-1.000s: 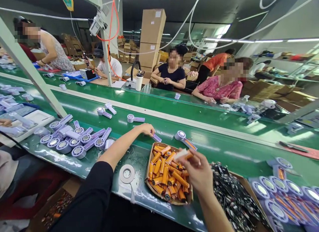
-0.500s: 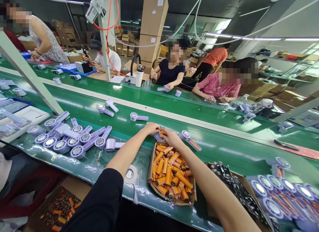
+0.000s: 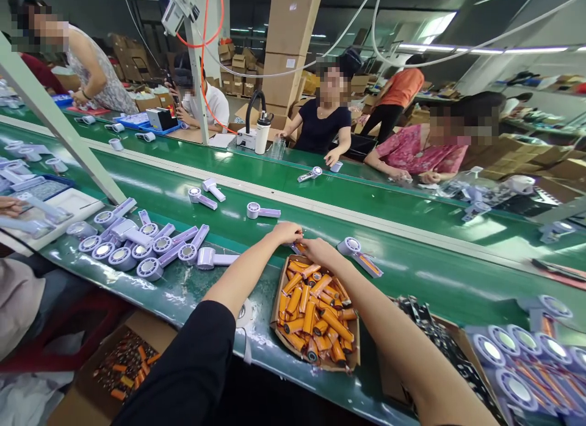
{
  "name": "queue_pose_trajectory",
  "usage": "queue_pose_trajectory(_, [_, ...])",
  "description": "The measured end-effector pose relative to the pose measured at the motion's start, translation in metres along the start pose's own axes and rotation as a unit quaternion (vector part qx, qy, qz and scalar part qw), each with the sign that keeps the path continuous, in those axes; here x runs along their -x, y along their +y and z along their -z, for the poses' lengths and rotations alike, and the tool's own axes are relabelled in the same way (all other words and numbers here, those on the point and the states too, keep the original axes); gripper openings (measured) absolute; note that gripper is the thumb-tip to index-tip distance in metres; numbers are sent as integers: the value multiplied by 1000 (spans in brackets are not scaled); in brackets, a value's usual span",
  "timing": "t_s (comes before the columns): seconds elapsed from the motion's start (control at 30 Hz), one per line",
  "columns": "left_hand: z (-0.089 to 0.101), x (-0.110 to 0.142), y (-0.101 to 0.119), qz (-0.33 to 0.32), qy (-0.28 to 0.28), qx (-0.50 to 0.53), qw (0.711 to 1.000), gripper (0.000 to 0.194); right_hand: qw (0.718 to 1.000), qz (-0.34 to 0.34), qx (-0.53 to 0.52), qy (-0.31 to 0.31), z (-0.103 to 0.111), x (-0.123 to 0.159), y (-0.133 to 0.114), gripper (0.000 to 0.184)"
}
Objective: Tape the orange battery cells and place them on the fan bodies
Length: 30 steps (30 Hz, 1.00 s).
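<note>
My left hand point(image 3: 286, 232) and my right hand point(image 3: 321, 251) meet on the green belt point(image 3: 412, 267), just beyond a cardboard tray point(image 3: 277, 292) full of orange battery cells point(image 3: 315, 313). Both hands pinch together on a small lilac fan part with an orange cell point(image 3: 300, 247) in it; the part is mostly hidden by my fingers. Right of my hands lies a lilac handheld fan point(image 3: 359, 255) with an orange cell in its open handle. A tape roll point(image 3: 241, 313) lies beneath my left forearm.
Several lilac fans point(image 3: 146, 246) are heaped at left on the belt, more at the lower right point(image 3: 522, 359). A box of black circuit parts point(image 3: 439, 346) sits right of the tray. Other people work across the far belt. A carton of cells point(image 3: 123, 365) stands on the floor.
My right hand moved from above the tray, carrying a cell, forward to join my left hand at the fan part. The view shifted slightly.
</note>
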<state>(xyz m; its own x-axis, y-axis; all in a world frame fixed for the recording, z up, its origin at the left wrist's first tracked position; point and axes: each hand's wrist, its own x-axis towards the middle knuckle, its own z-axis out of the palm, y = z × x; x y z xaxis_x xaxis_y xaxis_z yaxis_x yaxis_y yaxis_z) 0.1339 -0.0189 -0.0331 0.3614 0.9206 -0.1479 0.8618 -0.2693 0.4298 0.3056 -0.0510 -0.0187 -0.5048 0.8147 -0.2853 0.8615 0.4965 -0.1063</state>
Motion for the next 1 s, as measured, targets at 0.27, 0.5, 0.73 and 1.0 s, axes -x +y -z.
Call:
queue_pose_trajectory(0.27, [-1,4,18,31,3,-13,999,35,996,18,66,-59,16,-10,-6,37])
queue_pose_trajectory(0.5, [-4,10,28,48,10,-13,999,36,994,-38,98,-6,21,14,-10,34])
queue_pose_trajectory(0.73, [-5,11,44,47,-6,-23,999,36,999,1,39,-33,17,11,6,35])
queue_pose_trajectory(1.0, [16,33,78,96,29,-34,994,21,988,150,33,-15,25,-1,6,33])
